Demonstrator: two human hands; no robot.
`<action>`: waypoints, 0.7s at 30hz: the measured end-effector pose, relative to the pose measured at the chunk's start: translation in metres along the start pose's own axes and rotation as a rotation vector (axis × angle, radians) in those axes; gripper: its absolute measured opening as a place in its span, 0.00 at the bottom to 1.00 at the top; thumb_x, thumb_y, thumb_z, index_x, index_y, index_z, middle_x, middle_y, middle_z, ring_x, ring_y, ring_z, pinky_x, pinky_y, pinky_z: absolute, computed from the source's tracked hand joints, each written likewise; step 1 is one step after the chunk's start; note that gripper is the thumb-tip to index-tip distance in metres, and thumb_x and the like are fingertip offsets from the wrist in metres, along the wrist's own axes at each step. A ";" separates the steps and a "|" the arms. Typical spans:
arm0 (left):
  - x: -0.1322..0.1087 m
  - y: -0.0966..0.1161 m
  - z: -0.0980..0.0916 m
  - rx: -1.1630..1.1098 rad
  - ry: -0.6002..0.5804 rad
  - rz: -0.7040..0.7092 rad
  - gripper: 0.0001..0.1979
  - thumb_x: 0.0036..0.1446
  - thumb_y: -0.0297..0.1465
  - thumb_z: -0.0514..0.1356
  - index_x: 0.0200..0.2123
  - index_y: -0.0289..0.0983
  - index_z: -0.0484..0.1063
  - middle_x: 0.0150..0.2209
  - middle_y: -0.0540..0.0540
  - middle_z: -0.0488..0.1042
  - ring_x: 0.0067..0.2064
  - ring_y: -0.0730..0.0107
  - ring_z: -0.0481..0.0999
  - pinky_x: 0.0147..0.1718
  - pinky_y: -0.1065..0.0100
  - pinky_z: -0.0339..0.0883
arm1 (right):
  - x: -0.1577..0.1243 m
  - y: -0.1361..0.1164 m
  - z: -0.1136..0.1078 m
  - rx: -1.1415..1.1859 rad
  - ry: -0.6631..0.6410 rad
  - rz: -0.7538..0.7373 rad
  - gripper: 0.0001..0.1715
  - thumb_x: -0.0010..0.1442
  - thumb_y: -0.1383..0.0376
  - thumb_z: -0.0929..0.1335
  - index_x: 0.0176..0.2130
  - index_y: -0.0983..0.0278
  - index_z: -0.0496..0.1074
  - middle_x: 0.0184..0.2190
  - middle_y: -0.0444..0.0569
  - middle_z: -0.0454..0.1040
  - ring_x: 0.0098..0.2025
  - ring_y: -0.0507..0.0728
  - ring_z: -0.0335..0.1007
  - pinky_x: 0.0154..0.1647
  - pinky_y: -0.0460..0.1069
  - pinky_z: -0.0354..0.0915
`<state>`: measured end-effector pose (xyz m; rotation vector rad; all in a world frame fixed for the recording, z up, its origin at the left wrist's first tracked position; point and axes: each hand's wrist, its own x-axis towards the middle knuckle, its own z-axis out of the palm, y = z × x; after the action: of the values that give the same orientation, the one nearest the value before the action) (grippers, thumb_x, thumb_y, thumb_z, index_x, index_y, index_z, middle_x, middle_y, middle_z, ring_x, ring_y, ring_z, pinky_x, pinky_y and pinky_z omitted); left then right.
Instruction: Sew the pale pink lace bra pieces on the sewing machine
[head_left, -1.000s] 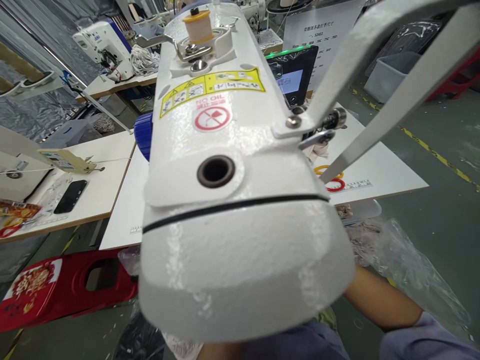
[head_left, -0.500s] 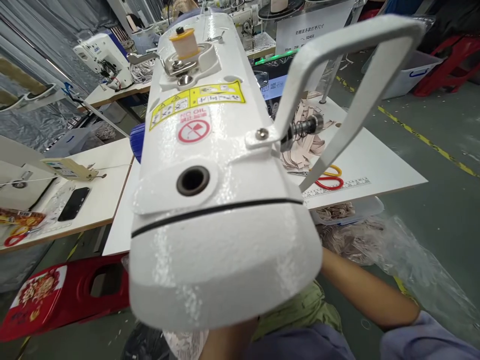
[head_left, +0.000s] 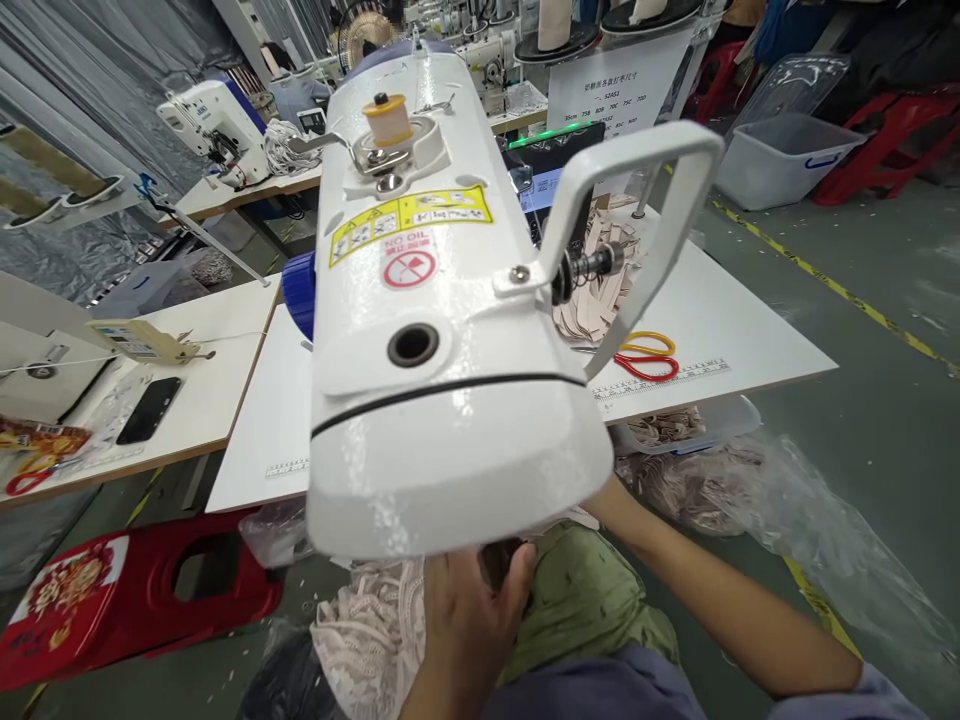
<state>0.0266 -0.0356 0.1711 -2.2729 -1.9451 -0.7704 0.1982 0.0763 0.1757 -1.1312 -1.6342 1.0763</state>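
Observation:
A white sewing machine head (head_left: 450, 330) fills the middle of the view and covers part of both hands. Below its near end is my left hand (head_left: 469, 605), its thumb standing away from the palm. A dark patch shows beside that thumb, too shaded to make out, and the fingertips are hidden. My right hand (head_left: 609, 500) shows only at the wrist; its fingers are behind the machine. Left of my left hand hangs a bunch of pale pink lace trim (head_left: 375, 620). Green cloth (head_left: 592, 590) lies over my lap.
Red- and yellow-handled scissors (head_left: 649, 358) and a ruler strip (head_left: 675, 382) lie on the white table (head_left: 750, 320) with pale fabric strips (head_left: 600, 275). A red stool (head_left: 142, 590) stands left. Plastic bags (head_left: 810, 520) lie on the floor right. A phone (head_left: 148, 410) lies on the left table.
The machine appears smaller and higher in view as my head has shifted. My left hand and the lace trim, mostly covered before, now show below the machine.

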 end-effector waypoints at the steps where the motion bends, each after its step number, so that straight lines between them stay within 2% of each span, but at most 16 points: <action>1: -0.003 0.001 0.003 0.020 0.020 -0.006 0.36 0.65 0.44 0.55 0.68 0.30 0.50 0.47 0.28 0.76 0.43 0.48 0.80 0.38 0.55 0.76 | -0.008 0.000 -0.001 0.042 0.022 0.027 0.25 0.67 0.46 0.60 0.53 0.59 0.66 0.42 0.53 0.74 0.39 0.58 0.72 0.41 0.53 0.73; 3: -0.011 0.007 0.008 0.027 0.046 0.003 0.39 0.65 0.44 0.55 0.70 0.29 0.45 0.50 0.26 0.75 0.44 0.49 0.80 0.38 0.56 0.76 | -0.027 0.000 -0.004 0.105 0.023 0.072 0.29 0.63 0.41 0.62 0.48 0.61 0.68 0.41 0.52 0.74 0.40 0.58 0.72 0.43 0.53 0.72; 5: -0.022 0.021 0.012 0.003 0.065 0.015 0.40 0.66 0.43 0.55 0.71 0.30 0.42 0.57 0.25 0.71 0.51 0.46 0.77 0.42 0.55 0.76 | -0.049 -0.002 -0.004 0.123 -0.026 0.108 0.31 0.60 0.39 0.65 0.44 0.62 0.69 0.40 0.51 0.74 0.42 0.59 0.72 0.44 0.52 0.71; 7: -0.037 0.040 0.014 -0.033 0.048 0.030 0.40 0.66 0.42 0.56 0.72 0.30 0.41 0.61 0.25 0.67 0.57 0.44 0.74 0.46 0.53 0.75 | -0.069 -0.006 -0.003 0.166 -0.074 0.158 0.30 0.60 0.40 0.66 0.45 0.62 0.71 0.40 0.51 0.75 0.44 0.59 0.72 0.44 0.52 0.70; 9: -0.051 0.056 0.012 -0.096 -0.010 0.056 0.40 0.66 0.42 0.55 0.72 0.31 0.41 0.62 0.26 0.67 0.59 0.42 0.72 0.48 0.52 0.75 | -0.085 -0.011 -0.003 0.263 -0.102 0.224 0.27 0.62 0.43 0.66 0.45 0.62 0.73 0.39 0.51 0.77 0.44 0.60 0.73 0.45 0.53 0.70; 11: -0.061 0.060 0.005 -0.250 -0.111 0.065 0.40 0.67 0.43 0.54 0.72 0.31 0.39 0.57 0.26 0.72 0.55 0.45 0.76 0.45 0.53 0.77 | -0.095 -0.014 -0.005 0.373 -0.092 0.287 0.25 0.62 0.45 0.67 0.41 0.63 0.75 0.37 0.50 0.78 0.42 0.59 0.73 0.45 0.52 0.69; 13: -0.063 0.052 -0.005 -0.483 -0.273 0.034 0.36 0.69 0.42 0.51 0.72 0.32 0.42 0.43 0.34 0.81 0.42 0.54 0.83 0.36 0.60 0.79 | -0.101 -0.015 -0.009 0.439 -0.068 0.355 0.26 0.60 0.44 0.68 0.37 0.64 0.76 0.33 0.48 0.76 0.36 0.57 0.71 0.38 0.49 0.68; 15: -0.055 0.039 -0.019 -0.622 -0.358 0.012 0.24 0.69 0.36 0.51 0.66 0.37 0.56 0.29 0.46 0.80 0.29 0.65 0.81 0.27 0.69 0.76 | -0.104 -0.015 -0.014 0.455 -0.088 0.402 0.27 0.57 0.43 0.70 0.33 0.65 0.75 0.29 0.46 0.73 0.31 0.53 0.66 0.31 0.47 0.63; 16: -0.048 0.033 -0.026 -0.639 -0.341 0.025 0.18 0.69 0.33 0.52 0.60 0.40 0.63 0.27 0.49 0.79 0.27 0.68 0.79 0.26 0.71 0.74 | -0.105 -0.016 -0.017 0.455 -0.117 0.411 0.28 0.57 0.43 0.70 0.32 0.65 0.74 0.27 0.44 0.71 0.29 0.52 0.63 0.29 0.46 0.60; 18: -0.032 0.026 -0.041 -0.607 -0.213 0.119 0.12 0.67 0.27 0.53 0.52 0.41 0.69 0.32 0.47 0.79 0.33 0.68 0.80 0.33 0.70 0.75 | -0.104 -0.018 -0.021 0.449 -0.204 0.406 0.28 0.57 0.43 0.69 0.30 0.65 0.72 0.24 0.42 0.66 0.27 0.50 0.58 0.26 0.45 0.56; 20: -0.016 0.027 -0.052 -0.552 -0.113 0.306 0.14 0.67 0.25 0.52 0.54 0.37 0.68 0.45 0.39 0.79 0.49 0.62 0.79 0.45 0.64 0.75 | -0.100 -0.023 -0.023 0.443 -0.326 0.374 0.26 0.60 0.44 0.68 0.30 0.65 0.71 0.23 0.41 0.63 0.26 0.49 0.57 0.26 0.44 0.54; 21: -0.010 0.029 -0.054 -0.505 -0.110 0.409 0.16 0.67 0.25 0.51 0.56 0.35 0.66 0.50 0.36 0.77 0.55 0.58 0.76 0.51 0.60 0.73 | -0.098 -0.026 -0.024 0.424 -0.418 0.337 0.24 0.61 0.47 0.67 0.30 0.65 0.71 0.23 0.40 0.64 0.26 0.50 0.58 0.26 0.44 0.55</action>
<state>0.0351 -0.0698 0.2229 -2.9151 -1.3410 -1.2007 0.2372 -0.0194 0.1905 -0.9539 -1.4380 1.8793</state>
